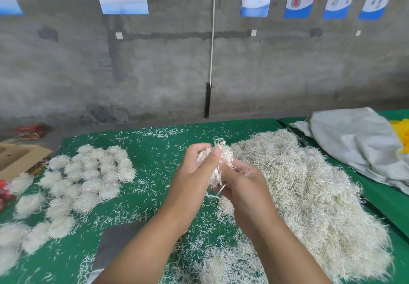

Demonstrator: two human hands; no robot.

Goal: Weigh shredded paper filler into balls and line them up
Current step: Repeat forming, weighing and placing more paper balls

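Both of my hands are raised over the middle of the green table [155, 151] and clasp one wad of white shredded paper [215, 173] between them. My left hand [194, 173] wraps it from the left with the thumb on top. My right hand [243, 184] cups it from the right and below. A big loose heap of shredded paper [309, 195] lies to the right of my hands. On the left, several finished paper balls [88, 177] sit in rough rows. A grey metal scale plate [119, 244] lies under my left forearm, partly hidden.
Loose paper strands litter the green cloth. A cardboard box [20, 159] and red packets [31, 131] sit at the far left. A grey sack [354, 142] with something yellow [400, 133] lies at the back right. A grey wall with a hanging cord [212, 40] stands behind.
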